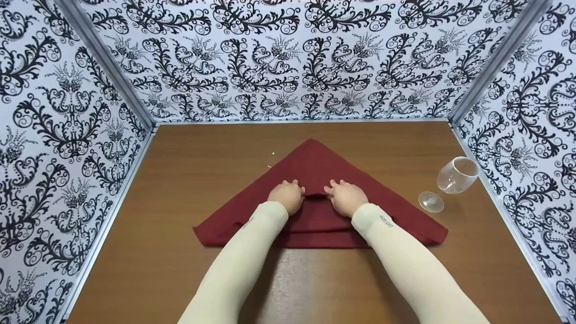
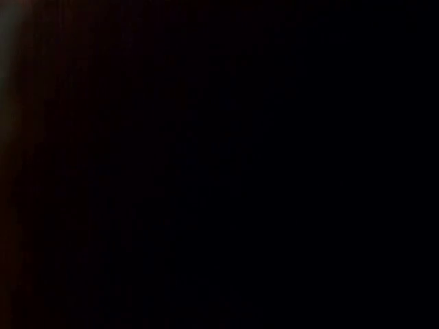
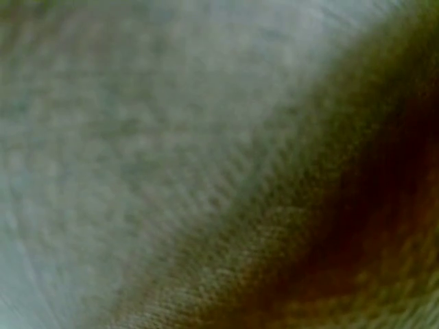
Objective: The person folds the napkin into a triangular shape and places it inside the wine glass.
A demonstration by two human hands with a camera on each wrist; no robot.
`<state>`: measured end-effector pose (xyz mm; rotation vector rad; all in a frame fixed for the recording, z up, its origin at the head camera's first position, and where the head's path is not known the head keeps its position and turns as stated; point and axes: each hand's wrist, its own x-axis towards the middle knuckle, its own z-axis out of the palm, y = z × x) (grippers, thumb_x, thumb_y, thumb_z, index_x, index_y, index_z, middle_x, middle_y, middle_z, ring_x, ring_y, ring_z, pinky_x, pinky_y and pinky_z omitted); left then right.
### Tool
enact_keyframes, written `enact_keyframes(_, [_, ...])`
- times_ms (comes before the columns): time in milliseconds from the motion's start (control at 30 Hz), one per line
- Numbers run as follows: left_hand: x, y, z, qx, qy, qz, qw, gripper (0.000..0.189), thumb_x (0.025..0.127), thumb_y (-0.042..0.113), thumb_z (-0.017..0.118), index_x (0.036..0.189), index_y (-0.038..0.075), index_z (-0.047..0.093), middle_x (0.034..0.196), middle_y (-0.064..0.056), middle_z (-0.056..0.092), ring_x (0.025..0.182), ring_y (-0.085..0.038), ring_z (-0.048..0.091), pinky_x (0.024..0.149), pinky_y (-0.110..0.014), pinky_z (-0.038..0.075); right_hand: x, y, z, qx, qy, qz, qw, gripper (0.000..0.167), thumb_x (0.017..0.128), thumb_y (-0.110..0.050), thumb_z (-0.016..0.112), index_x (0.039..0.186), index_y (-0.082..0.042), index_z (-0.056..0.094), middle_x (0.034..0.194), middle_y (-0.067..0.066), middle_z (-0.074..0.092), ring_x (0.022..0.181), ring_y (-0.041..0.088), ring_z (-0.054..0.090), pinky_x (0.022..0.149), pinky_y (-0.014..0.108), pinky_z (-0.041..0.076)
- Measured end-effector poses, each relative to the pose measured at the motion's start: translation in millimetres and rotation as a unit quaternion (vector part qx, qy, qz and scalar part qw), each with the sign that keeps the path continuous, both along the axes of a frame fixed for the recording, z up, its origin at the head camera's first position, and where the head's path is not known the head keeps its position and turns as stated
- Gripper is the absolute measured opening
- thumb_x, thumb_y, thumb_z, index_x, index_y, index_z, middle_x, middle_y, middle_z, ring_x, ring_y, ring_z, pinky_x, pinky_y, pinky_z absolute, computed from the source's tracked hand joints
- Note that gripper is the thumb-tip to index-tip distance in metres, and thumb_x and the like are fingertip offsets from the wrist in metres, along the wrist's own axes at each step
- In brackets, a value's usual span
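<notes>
A dark red cloth napkin [image 1: 310, 166] lies folded into a triangle on the wooden table, its point away from me and its long folded edge towards me. My left hand [image 1: 286, 196] and right hand [image 1: 347, 198] pinch a folded edge across the middle of the napkin, one on each side. Between them this edge stands slightly raised, with a dark gap under it. Thumbs and some fingertips are hidden beneath the hands. The left wrist view is almost black; in the right wrist view only blurred pale sleeve fabric [image 3: 137, 137] shows.
A clear stemmed glass [image 1: 456, 176] stands on the table to the right of the napkin. Patterned black-and-white walls [image 1: 279, 58] enclose the table [image 1: 189, 157] at the back and both sides. Small white specks lie beyond the napkin's left side.
</notes>
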<state>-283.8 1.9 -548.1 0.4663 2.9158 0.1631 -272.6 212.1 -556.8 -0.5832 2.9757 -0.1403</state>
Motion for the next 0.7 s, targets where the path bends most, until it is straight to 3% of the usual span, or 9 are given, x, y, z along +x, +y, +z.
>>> enact_keyframes(400, [5.3,0.5,2.7,0.013,-0.003,0.010,0.9999,0.053,0.113,0.036,0.043,0.149,0.001,0.058,0.150,-0.012,0.062,0.130,-0.037,0.065,0.108,-0.048,0.054,4.6,0,2.6,-0.001,-0.008,-0.001,1.0000,0.040,0.107,-0.025,0.060,0.145,-0.017,0.066,0.154,0.017,0.058,0.141,0.042,0.056,0.111,0.056,0.050])
enact_keyframes(700, [13.6,-0.8,4.5,0.006,0.018,-0.004,0.9998,0.046,0.114,0.034,0.042,0.137,0.005,0.070,0.140,-0.017,0.069,0.123,-0.038,0.069,0.103,-0.048,0.056,10.2,-2,2.0,0.001,0.008,0.002,1.0000,0.038,0.106,-0.026,0.061,0.142,-0.016,0.068,0.150,0.016,0.061,0.138,0.043,0.059,0.110,0.055,0.051])
